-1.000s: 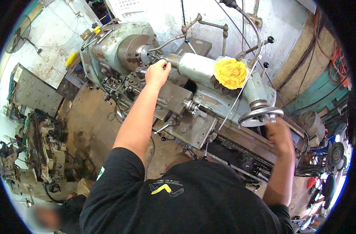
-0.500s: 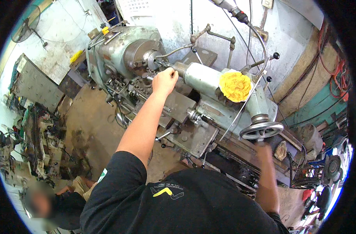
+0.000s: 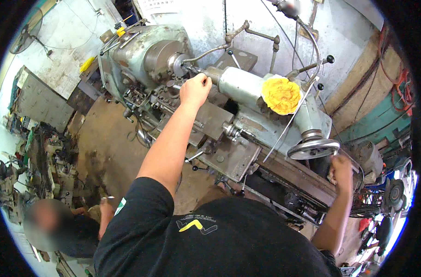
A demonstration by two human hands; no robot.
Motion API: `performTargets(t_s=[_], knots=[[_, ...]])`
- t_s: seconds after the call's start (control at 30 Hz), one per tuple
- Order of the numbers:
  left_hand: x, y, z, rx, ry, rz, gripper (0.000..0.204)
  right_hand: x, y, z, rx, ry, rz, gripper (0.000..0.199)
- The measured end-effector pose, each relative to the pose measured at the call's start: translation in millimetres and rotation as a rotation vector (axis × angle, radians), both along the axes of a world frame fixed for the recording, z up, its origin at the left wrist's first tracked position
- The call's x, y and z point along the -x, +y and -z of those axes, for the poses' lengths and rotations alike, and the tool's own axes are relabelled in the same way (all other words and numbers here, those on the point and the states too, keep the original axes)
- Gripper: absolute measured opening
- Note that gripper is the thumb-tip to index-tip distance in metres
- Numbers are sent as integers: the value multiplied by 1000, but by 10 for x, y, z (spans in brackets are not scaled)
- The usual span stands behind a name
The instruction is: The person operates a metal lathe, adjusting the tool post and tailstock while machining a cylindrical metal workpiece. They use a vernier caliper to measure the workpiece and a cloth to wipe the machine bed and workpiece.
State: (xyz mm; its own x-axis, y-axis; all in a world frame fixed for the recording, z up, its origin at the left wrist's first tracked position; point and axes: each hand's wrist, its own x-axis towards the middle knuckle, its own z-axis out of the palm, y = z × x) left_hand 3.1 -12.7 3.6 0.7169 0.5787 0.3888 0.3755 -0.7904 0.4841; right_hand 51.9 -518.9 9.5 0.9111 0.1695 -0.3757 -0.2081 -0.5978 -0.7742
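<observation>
A lathe with a grey-green headstock point(image 3: 127, 57) stands before me. My left hand point(image 3: 195, 90) is closed at the front end of the tailstock point(image 3: 241, 84), beside the shiny tool that points at the round chuck point(image 3: 164, 59); what its fingers hold, if anything, is hidden. On the far right of the tailstock is a metal handwheel point(image 3: 313, 149). My right hand point(image 3: 342, 168) is closed around the handle at the right side of that wheel. A crumpled yellow cloth point(image 3: 281, 95) lies on top of the tailstock.
A thin rod point(image 3: 289, 122) leans across the tailstock. Below my left forearm are the carriage point(image 3: 229, 159) and its levers. Another person point(image 3: 76, 233) sits at the lower left, one hand raised with a small white thing. A fan point(image 3: 26, 39) and red hoses point(image 3: 397, 87) flank the machine.
My right hand has swung from below the handwheel to its right side, taking the handle along. My left hand stays by the tailstock's front end. The other person's hand has come up.
</observation>
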Motion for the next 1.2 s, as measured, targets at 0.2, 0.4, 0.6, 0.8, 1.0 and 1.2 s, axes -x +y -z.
performTargets(t_s=[0.2,0.4,0.6,0.8,1.0,1.2], knots=[[26,7,24,-18,-10,17,32,318,523,-25,539,-243,-199,48],[9,47,65,14,-17,33,31,23,111,989,786,-183,-326,51],[-10,74,93,22,17,73,37,167,88,118,343,-494,184,34],[-61,99,144,-39,-5,108,35,447,523,441,365,-288,-373,38],[-51,149,176,-45,-45,124,34,103,54,560,484,-199,0,45],[-28,140,135,-41,-34,125,32,293,214,-126,343,-347,4,34]])
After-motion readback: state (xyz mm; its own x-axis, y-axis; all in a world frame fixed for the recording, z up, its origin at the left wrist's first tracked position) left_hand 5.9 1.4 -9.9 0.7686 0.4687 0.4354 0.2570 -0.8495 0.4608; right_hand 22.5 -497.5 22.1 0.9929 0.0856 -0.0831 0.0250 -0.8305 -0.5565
